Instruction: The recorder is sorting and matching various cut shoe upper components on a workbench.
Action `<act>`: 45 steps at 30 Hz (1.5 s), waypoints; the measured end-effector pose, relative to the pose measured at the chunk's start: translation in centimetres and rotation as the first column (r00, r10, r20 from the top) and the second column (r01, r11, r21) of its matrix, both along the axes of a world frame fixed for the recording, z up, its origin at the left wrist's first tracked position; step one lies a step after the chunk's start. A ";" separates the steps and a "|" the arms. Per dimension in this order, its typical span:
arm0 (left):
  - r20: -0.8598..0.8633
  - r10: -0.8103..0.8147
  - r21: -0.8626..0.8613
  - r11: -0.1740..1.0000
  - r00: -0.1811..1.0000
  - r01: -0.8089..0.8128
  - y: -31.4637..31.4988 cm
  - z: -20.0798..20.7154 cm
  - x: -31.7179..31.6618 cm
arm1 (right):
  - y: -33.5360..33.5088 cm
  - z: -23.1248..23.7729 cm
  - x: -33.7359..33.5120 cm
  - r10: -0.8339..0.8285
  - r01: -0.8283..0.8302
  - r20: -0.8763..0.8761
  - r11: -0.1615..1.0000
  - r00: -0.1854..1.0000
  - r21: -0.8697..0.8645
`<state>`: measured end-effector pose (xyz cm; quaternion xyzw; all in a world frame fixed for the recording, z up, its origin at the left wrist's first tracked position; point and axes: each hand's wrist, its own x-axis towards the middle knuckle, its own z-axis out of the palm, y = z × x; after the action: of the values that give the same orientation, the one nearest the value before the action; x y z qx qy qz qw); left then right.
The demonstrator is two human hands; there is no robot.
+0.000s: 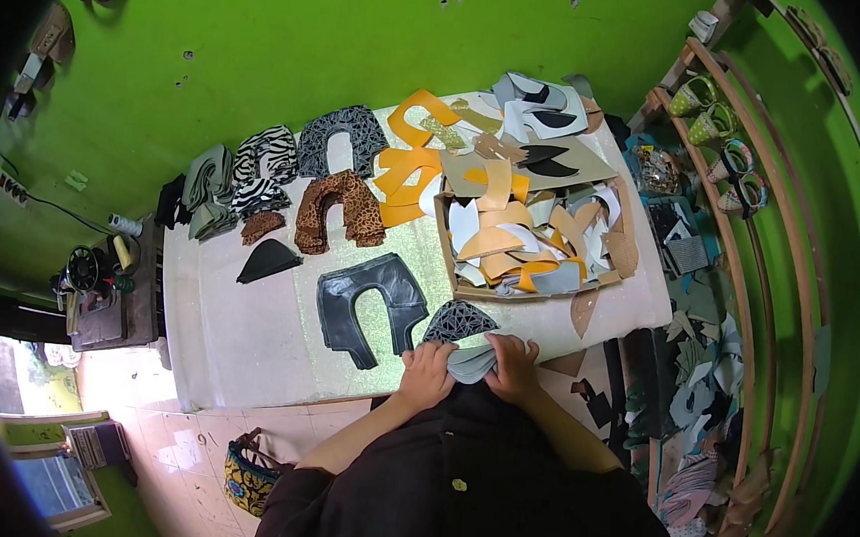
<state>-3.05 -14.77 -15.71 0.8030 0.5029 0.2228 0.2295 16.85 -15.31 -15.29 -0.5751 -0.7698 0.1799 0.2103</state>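
At the table's near edge I hold a small stack of grey curved cut pieces (470,366) between both hands. My left hand (427,375) is closed on its left side, and my right hand (513,368) grips the right side with the fingers bent over it. Just beyond the stack lies a black-and-grey patterned toe-shaped piece (458,321), close to my left fingertips. To the left of it rests a black horseshoe-shaped stack (372,302) of shoe upper pieces, apart from my hands.
A cardboard box (522,296) full of orange, grey and white offcuts stands beyond my right hand. Leopard (339,216), zebra (261,175) and grey patterned stacks (343,137) line the far side. A sewing machine (83,272) is left; a wooden rack (747,278) stands right.
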 end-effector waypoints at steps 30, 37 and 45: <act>-0.305 0.227 -0.065 0.964 0.925 -0.258 4.9 3.7 -0.1 | 6.1 0.9 -1.6 -0.160 0.178 0.184 0.981 0.970 -0.083; -0.226 0.247 0.020 0.968 0.942 -0.249 3.9 4.2 0.2 | 6.6 1.6 -0.7 -0.074 0.068 0.000 0.918 0.997 -0.392; 0.151 -0.074 -0.048 0.995 0.986 0.082 4.3 2.2 -0.4 | 4.0 1.5 0.6 0.189 -0.189 0.023 0.982 0.982 -0.006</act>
<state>-3.45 -10.52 -13.52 0.7967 0.4582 0.2593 0.2968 17.43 -11.27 -13.81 -0.5020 -0.8229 0.1937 0.1824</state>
